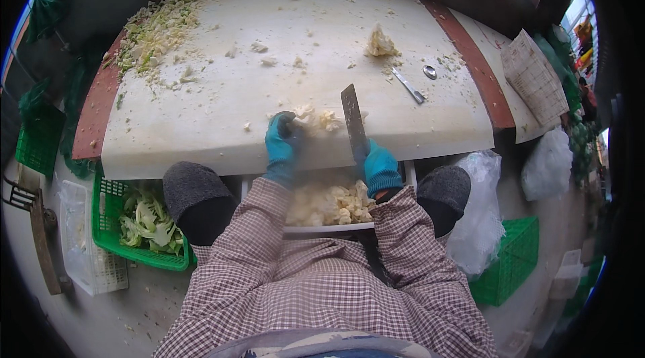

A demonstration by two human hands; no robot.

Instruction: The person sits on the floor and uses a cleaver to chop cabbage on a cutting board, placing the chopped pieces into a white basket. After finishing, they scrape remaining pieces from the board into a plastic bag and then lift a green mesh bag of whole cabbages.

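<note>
My left hand [283,143], in a blue-green glove with a dark palm, holds cauliflower pieces [304,115] near the front edge of the pale work table [322,83]. Gripped in my right hand [379,162], also gloved, is a knife with a broad rectangular blade [353,113], its tip pointing up and away from me. A yellowish cauliflower floret [329,120] lies between the left hand and the blade. Below the table edge, a white tub [330,228] between my knees holds many cut florets [347,202]. A larger cauliflower chunk [380,42] rests farther back on the table.
Trimmings [156,38] are heaped at the table's back left. A small peeler-like metal tool [408,86] and a metal ring [430,72] lie right. A green basket [146,258] of leaves stands left, beside a white crate [108,277]. Plastic bags [476,212] and a green crate [511,262] are right.
</note>
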